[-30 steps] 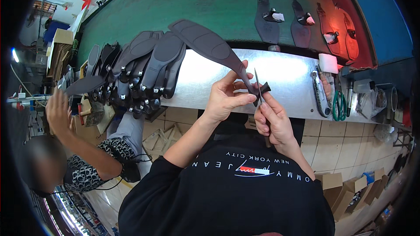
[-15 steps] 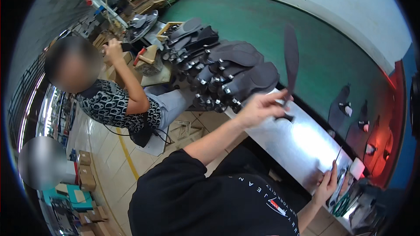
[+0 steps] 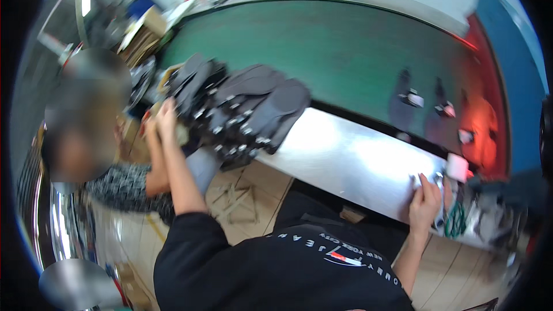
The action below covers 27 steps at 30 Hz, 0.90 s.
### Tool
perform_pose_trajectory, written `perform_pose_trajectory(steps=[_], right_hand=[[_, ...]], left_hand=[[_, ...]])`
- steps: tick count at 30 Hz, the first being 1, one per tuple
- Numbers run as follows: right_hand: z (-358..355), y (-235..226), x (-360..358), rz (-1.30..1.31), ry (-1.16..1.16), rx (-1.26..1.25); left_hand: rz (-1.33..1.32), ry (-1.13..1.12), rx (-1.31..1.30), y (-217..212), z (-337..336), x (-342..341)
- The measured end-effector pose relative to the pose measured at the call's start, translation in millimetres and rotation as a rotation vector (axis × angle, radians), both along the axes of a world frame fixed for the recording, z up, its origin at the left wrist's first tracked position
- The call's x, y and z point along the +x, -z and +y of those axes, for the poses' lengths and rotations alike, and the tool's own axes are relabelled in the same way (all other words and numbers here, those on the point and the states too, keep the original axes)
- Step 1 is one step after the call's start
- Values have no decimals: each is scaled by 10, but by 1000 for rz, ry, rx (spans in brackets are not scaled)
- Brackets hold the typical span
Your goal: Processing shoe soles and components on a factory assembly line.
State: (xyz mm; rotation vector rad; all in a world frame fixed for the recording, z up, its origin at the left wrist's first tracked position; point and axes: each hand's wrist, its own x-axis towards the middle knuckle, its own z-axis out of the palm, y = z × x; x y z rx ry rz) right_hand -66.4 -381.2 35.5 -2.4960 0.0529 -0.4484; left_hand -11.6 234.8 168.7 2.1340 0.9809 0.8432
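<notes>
Left hand (image 3: 167, 116) touches the stacked dark insoles (image 3: 242, 112) — long axes fanning rightward — finger state unclear.

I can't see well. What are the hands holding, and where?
Cannot be told: left hand reaches the dark shoe soles; right hand rests on the metal bench.

Left hand (image 3: 167, 116): blurred by motion; its fingertips are hidden at the heap of dark grey flat shoe insoles (image 3: 242, 109).
Right hand (image 3: 425, 203): fingers cover something small, unclear what.
</notes>
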Motion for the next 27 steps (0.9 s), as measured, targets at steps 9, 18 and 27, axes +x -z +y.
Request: perform_pose_trajectory(steps=[9, 18, 27], right_hand=[[0, -21, 126, -77, 87, -61], [107, 78, 74, -76, 35, -94], [125, -122, -14, -164, 12, -55]], left_hand=[[-250, 830, -80, 469, -2541, 917], [-20, 1208, 316, 1718, -4274, 2247], [-194, 1059, 265, 1790, -4332, 2120]])
